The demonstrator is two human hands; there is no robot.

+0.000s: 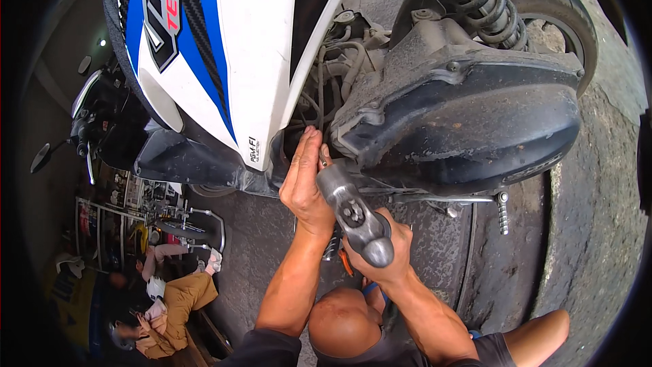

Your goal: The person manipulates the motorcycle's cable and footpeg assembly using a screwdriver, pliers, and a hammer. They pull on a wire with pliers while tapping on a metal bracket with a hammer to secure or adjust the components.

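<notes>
My right hand [390, 245] is wrapped round the handle of a ball-peen hammer [353, 211], whose grey metal head faces me and hides most of the handle. The hammer's flat end is close by my left hand [307, 187]. That hand reaches to the lower edge of the scooter's white and blue side panel [261, 75], its fingers pressed together. Something small and metallic shows between thumb and fingers, mostly hidden. Just right of my fingertips is the dusty black engine side cover [468, 115]. Hoses [350, 64] run in the gap above.
A rear shock spring [475, 0] and wheel [550, 7] stand at the upper right. Below the cover a kick lever [502, 214] sticks out. An orange-handled tool [347, 263] lies beneath my hands. Seated people [173, 306] and another motorcycle [109, 119] are at left.
</notes>
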